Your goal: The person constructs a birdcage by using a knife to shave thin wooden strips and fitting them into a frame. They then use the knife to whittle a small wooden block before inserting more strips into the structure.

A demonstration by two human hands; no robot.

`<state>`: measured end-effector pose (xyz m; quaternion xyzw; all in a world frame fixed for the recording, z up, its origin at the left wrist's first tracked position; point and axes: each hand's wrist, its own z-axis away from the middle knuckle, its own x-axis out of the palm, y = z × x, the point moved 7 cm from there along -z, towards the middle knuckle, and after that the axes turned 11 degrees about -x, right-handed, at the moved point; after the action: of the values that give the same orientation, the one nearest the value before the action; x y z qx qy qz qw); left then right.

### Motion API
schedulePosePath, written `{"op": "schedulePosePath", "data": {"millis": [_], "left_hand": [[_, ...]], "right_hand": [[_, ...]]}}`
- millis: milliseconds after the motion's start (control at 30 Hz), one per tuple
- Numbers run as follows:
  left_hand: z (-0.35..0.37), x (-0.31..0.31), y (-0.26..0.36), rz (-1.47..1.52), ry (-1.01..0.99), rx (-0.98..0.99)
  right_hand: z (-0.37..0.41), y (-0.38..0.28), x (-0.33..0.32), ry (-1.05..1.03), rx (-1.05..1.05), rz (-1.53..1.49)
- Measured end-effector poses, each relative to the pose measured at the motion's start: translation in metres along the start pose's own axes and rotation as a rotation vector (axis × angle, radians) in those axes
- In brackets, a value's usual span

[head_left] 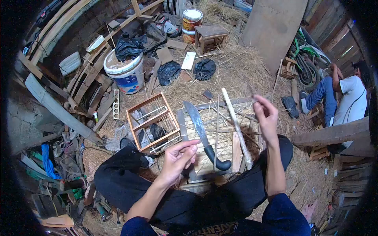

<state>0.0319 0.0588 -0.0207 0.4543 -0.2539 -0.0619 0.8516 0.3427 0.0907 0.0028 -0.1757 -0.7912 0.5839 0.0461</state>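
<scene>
My left hand is raised over my lap, thumb and forefinger pinched together just left of the knife handle. Higher and to the right, my right hand has its fingertips drawn together in a pinch. I cannot tell what either pinch holds. Between the hands, a large knife with a black handle lies across a low slatted wooden board, its blade pointing away from me. Thin sticks and a pale wooden strip lie on the board too, right of the knife. A small wooden cage frame with thin bars stands left of the board.
Behind are a white bucket, black plastic bags, a small wooden stool and stacked paint cans. Straw covers the floor. On the right, a person sits near a green motorbike and a thick beam.
</scene>
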Motion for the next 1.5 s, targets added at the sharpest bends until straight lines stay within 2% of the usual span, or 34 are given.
{"op": "schedulePosePath", "data": {"millis": [33,67,100,167,267,300,367,467,500,633,667,767,933,1033,1067,1167,1200,1233,1300,1367,1400,1500], "left_hand": [[-0.003,-0.004,-0.002,0.017,0.014,0.003],[-0.004,-0.006,-0.004,0.030,0.031,0.001],[0.002,0.001,-0.005,0.048,0.056,0.000],[0.001,0.001,-0.002,0.033,0.105,0.046],[0.003,-0.003,0.003,-0.002,0.129,0.109],[0.003,-0.003,0.006,0.006,0.140,0.145],[0.006,-0.006,0.013,-0.030,0.186,0.186],[0.009,-0.005,0.026,-0.103,0.228,0.231],[0.009,-0.003,0.027,-0.120,0.243,0.239],[0.006,0.004,0.017,-0.192,0.197,0.261],[0.003,0.002,0.009,-0.166,0.162,0.291],[0.003,0.003,0.009,-0.189,0.182,0.139],[0.003,0.009,0.001,-0.090,0.131,0.207],[0.006,0.011,0.004,-0.104,0.115,0.168],[0.005,0.012,0.005,-0.082,0.110,0.152],[0.005,0.013,0.002,-0.057,0.098,0.133],[0.005,0.012,0.001,-0.085,0.102,0.157],[0.005,0.011,-0.001,-0.114,0.107,0.177],[0.004,0.011,-0.002,-0.121,0.119,0.172],[0.003,0.012,0.003,-0.035,0.124,0.111],[0.004,0.015,0.006,-0.044,0.116,0.140],[0.005,0.017,0.002,-0.020,0.077,0.115]], "right_hand": [[0.006,-0.001,0.005,-0.030,-0.007,0.108],[0.016,-0.001,0.021,-0.068,-0.053,0.069],[0.031,-0.013,0.036,-0.178,0.015,0.069],[0.045,-0.031,0.068,-0.319,-0.057,0.058],[0.049,-0.030,0.076,-0.280,-0.148,0.212],[0.041,-0.031,0.072,-0.172,-0.246,0.286],[0.028,-0.006,0.055,-0.036,-0.032,0.277],[0.029,-0.026,0.053,0.055,-0.287,0.381],[0.040,-0.030,0.062,0.027,-0.315,0.348],[0.076,-0.056,0.118,-0.362,-0.772,0.294],[0.078,-0.059,0.125,-0.386,-0.809,0.295],[0.073,-0.057,0.119,-0.346,-0.780,0.300],[0.084,-0.062,0.124,-0.378,-0.848,0.274],[0.070,-0.052,0.109,-0.319,-0.865,0.349],[0.063,-0.051,0.100,-0.188,-0.847,0.396],[0.072,-0.054,0.100,-0.134,-0.874,0.417],[0.077,-0.053,0.112,-0.312,-0.871,0.308],[0.088,-0.062,0.117,-0.310,-1.008,0.345],[0.085,-0.064,0.117,-0.279,-1.025,0.385],[0.066,-0.050,0.100,-0.146,-0.911,0.403],[0.059,-0.045,0.092,-0.082,-0.858,0.411],[0.070,-0.052,0.097,-0.121,-0.877,0.474]]}}
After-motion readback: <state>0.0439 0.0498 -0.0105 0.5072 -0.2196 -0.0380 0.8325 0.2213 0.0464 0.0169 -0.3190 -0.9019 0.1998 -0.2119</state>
